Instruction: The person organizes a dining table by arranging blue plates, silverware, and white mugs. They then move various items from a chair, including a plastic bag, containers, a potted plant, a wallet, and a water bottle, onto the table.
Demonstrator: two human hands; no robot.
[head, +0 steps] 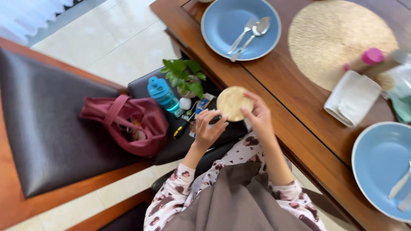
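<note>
Near the middle of the frame both hands hold a small round woven coaster (233,103), pale straw in colour, raised above a dark chair seat. The left hand (208,131) grips its lower left edge with curled fingers; the right hand (258,116) pinches its right edge, thumb and fingers closed on the rim. Both sleeves show a white fabric with brown spots, at the bottom centre.

Just left of the coaster, on the seat, stand a small potted plant (185,78) and a blue bottle (162,93), close together. A dark red bag (130,124) lies further left, touching the seat's edge. Small items sit under the hands, too cluttered to tell apart.

The wooden table (299,128) runs along the right side. At the top centre a blue plate (222,25) carries a spoon and fork (250,34). To its right lies a large round woven mat (329,38), and on the mat's lower edge a folded white cloth (352,98). A second blue plate (376,162) sits at the lower right, cut by the frame. The upper left shows pale floor tiles (124,47).
</note>
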